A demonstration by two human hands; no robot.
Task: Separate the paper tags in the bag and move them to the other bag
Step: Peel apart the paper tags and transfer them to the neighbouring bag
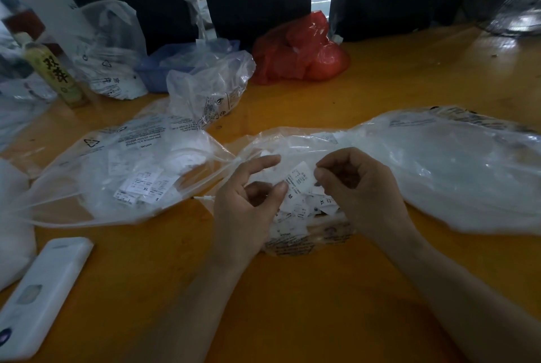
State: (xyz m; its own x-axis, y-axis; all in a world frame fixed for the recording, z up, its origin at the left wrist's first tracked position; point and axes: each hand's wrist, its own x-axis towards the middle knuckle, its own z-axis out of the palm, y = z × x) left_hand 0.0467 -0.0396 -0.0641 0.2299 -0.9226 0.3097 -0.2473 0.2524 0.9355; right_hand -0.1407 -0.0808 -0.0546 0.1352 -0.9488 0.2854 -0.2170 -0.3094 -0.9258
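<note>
Both hands work over the open mouth of the right clear bag [456, 169]: the right hand [360, 190] pinches the top edge of a white paper tag [298, 181], the left hand [248, 201] pinching its lower edge. Loose tags [310, 210] lie just beneath the grip. Left of it, the other clear bag [123, 169] holds sorted tags [140, 187] on the yellow table [292, 304].

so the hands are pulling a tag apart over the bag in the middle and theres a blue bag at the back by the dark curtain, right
Nearly. The bag at the back is red, not blue, as the head view shows. The rest holds: the left hand and right hand work a paper tag over the middle bag.
</note>
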